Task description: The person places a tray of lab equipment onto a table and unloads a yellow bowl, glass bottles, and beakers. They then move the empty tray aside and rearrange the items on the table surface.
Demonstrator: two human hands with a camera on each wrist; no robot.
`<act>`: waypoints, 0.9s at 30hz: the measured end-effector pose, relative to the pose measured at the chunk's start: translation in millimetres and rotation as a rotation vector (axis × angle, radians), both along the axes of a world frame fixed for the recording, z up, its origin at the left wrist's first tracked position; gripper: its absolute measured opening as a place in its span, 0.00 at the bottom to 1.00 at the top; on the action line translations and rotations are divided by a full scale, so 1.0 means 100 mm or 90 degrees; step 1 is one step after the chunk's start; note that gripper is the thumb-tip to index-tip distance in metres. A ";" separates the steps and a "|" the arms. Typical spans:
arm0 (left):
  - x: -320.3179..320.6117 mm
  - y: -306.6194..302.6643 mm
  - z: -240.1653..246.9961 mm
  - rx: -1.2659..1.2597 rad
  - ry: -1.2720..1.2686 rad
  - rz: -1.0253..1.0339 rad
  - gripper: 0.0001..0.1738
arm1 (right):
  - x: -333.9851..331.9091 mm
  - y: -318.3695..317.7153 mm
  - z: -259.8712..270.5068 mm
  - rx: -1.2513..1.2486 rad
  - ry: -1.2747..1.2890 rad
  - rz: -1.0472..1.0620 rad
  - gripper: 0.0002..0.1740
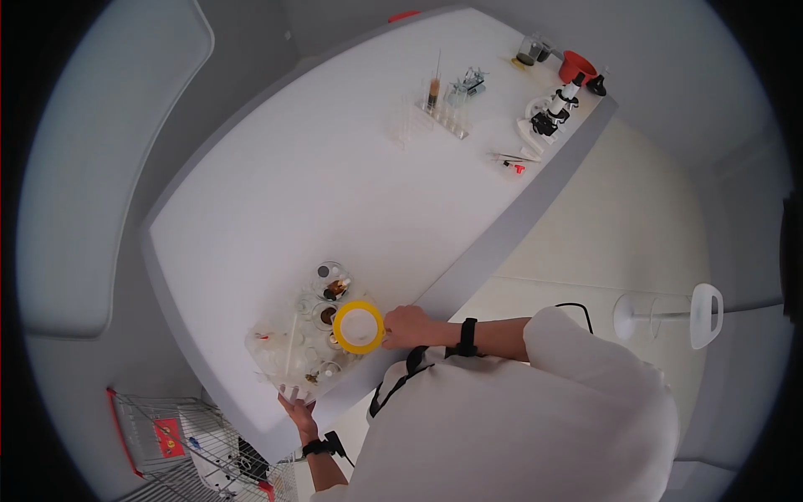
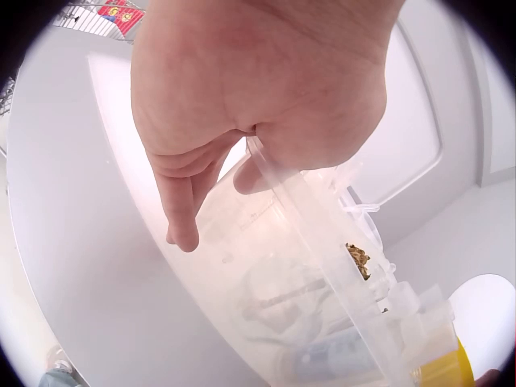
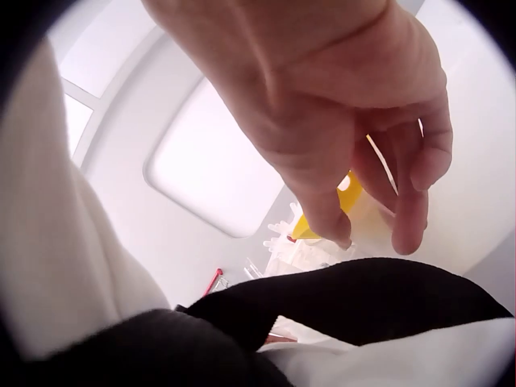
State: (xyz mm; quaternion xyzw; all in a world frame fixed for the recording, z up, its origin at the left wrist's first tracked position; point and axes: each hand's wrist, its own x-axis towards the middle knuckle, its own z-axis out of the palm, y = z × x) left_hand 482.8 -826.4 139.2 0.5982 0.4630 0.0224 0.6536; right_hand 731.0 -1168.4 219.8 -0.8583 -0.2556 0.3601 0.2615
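Observation:
A clear plastic box (image 1: 269,356), filled with small containers, stands at the near left end of the white table. My left hand (image 2: 258,89) grips its side wall, with the thumb inside and the fingers outside. At the box's right side my right hand (image 1: 407,326) pinches a round yellow-rimmed piece (image 1: 381,315) with a pale centre. Thumb and fingers are bent at that rim in the right wrist view, partly hiding it. Inside the box, a small container with golden-brown bits (image 2: 358,261) shows through the clear wall.
Beside the box lies a round clear dish (image 1: 324,271) with dark pieces. Farther off are a test tube rack (image 1: 452,125), a microscope (image 1: 552,113) and a red bowl (image 1: 577,64). A shopping cart (image 1: 180,435) stands off the table's left end.

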 end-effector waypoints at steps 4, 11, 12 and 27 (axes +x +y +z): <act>0.02 -0.02 0.03 -0.001 -0.021 0.006 0.40 | 0.07 0.01 0.01 0.043 0.045 -0.002 0.17; 0.02 -0.01 0.05 0.004 -0.018 -0.010 0.41 | 0.50 -0.27 0.64 0.203 0.262 -0.097 0.13; 0.02 -0.01 0.06 -0.001 -0.021 -0.016 0.41 | 0.61 -0.36 0.73 0.236 0.299 -0.115 0.13; -0.01 0.03 -0.02 0.018 -0.030 -0.009 0.41 | 2.15 -1.49 -0.83 0.372 0.153 -0.586 0.12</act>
